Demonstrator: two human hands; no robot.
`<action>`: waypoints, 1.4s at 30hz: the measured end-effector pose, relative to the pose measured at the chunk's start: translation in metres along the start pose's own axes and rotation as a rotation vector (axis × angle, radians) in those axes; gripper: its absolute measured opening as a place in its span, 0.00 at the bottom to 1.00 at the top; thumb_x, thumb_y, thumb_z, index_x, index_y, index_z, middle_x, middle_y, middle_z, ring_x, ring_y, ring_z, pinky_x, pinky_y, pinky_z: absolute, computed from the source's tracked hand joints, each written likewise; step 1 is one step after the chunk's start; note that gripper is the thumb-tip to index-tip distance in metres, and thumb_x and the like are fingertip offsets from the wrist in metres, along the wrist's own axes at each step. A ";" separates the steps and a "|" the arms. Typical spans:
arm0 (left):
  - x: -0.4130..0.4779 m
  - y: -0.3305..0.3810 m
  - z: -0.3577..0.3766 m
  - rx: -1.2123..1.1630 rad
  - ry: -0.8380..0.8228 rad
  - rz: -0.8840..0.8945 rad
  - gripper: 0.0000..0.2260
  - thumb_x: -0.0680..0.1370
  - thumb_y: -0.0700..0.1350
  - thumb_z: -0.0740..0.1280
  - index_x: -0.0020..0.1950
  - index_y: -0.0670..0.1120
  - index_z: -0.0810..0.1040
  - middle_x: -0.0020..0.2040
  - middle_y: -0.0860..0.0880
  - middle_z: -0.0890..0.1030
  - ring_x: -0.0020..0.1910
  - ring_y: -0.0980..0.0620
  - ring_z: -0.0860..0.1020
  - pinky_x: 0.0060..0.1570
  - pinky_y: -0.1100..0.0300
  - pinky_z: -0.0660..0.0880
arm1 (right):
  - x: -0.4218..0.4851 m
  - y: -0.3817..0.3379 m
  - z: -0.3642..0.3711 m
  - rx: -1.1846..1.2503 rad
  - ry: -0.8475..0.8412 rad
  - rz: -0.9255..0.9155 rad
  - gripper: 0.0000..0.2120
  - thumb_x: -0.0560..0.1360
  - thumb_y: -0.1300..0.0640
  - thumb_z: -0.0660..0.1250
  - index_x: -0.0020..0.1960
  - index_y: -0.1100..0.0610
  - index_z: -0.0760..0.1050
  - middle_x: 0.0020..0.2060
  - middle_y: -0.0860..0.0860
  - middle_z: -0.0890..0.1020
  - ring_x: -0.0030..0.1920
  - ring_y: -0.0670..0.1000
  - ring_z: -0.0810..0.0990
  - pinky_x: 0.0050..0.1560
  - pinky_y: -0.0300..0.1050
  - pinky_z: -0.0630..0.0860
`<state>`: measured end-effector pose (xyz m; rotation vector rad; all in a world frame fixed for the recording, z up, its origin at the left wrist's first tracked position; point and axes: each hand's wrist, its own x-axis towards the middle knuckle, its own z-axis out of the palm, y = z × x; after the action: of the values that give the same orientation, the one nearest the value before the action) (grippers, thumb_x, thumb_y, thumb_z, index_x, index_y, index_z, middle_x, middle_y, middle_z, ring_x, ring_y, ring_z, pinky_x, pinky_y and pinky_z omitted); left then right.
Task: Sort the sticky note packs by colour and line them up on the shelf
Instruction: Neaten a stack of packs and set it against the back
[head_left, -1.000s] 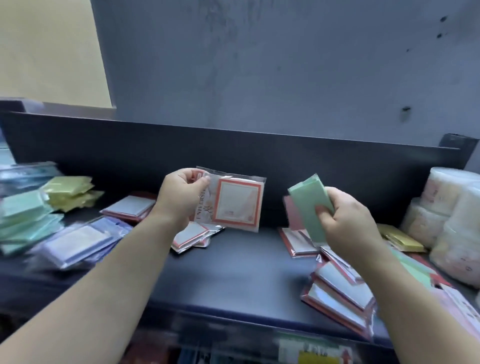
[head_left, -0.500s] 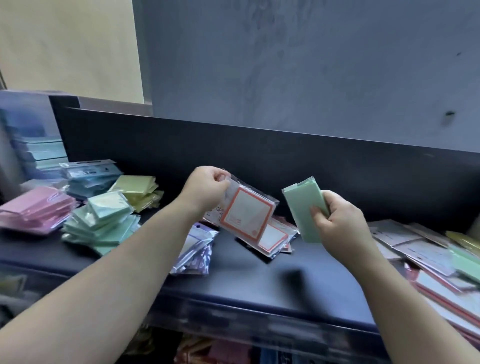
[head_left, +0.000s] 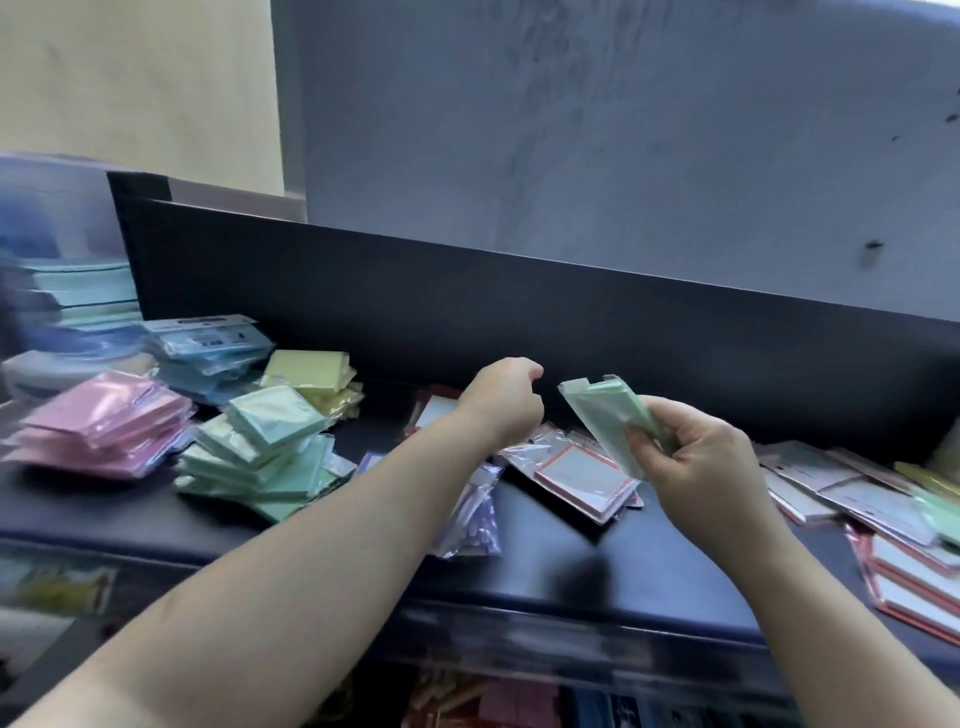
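My right hand (head_left: 701, 467) grips a pale green sticky note pack (head_left: 605, 413), tilted above the dark shelf (head_left: 571, 566). My left hand (head_left: 506, 400) hovers beside it with loosely curled fingers and nothing in them. Just below lies a red-bordered white pack (head_left: 582, 475) in clear wrap. To the left are sorted piles: pink (head_left: 104, 426), green (head_left: 260, 447), yellow (head_left: 311, 376) and blue (head_left: 208, 351). A purple pack (head_left: 472, 514) lies partly under my left forearm.
Loose red-bordered and mixed packs (head_left: 883, 519) spread along the shelf's right end. A dark back panel (head_left: 519, 322) runs behind everything. Blurred teal and blue stacks (head_left: 78, 296) stand at the far left. More goods show dimly on a lower shelf (head_left: 493, 701).
My left hand has let go of the red-bordered pack, which now lies on the shelf. The view has swung left, showing more sorted piles. My right hand keeps the green pack.
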<state>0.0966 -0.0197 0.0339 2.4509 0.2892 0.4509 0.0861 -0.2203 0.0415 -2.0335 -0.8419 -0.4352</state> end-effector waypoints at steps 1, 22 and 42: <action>-0.011 -0.005 -0.010 0.008 0.031 0.011 0.21 0.76 0.39 0.59 0.70 0.46 0.71 0.68 0.48 0.74 0.67 0.49 0.71 0.64 0.57 0.69 | 0.002 -0.006 0.009 0.011 -0.012 -0.015 0.13 0.74 0.64 0.66 0.52 0.49 0.82 0.37 0.31 0.80 0.37 0.33 0.77 0.39 0.25 0.69; -0.185 -0.158 -0.136 0.066 0.584 -0.283 0.17 0.77 0.39 0.63 0.65 0.46 0.75 0.61 0.47 0.79 0.60 0.47 0.76 0.62 0.54 0.71 | 0.020 -0.148 0.219 -0.378 -0.565 -0.443 0.19 0.79 0.54 0.56 0.69 0.47 0.67 0.67 0.48 0.70 0.70 0.52 0.64 0.72 0.56 0.54; -0.117 -0.017 -0.053 -0.099 0.379 0.159 0.12 0.76 0.41 0.66 0.59 0.48 0.78 0.49 0.53 0.80 0.49 0.54 0.78 0.52 0.58 0.72 | 0.004 -0.028 0.048 -0.381 -0.336 -0.111 0.18 0.77 0.52 0.62 0.66 0.52 0.73 0.63 0.47 0.76 0.62 0.51 0.74 0.62 0.46 0.70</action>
<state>-0.0328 -0.0140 0.0342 2.2886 0.2208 0.9789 0.0686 -0.1678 0.0335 -2.4640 -1.1479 -0.3373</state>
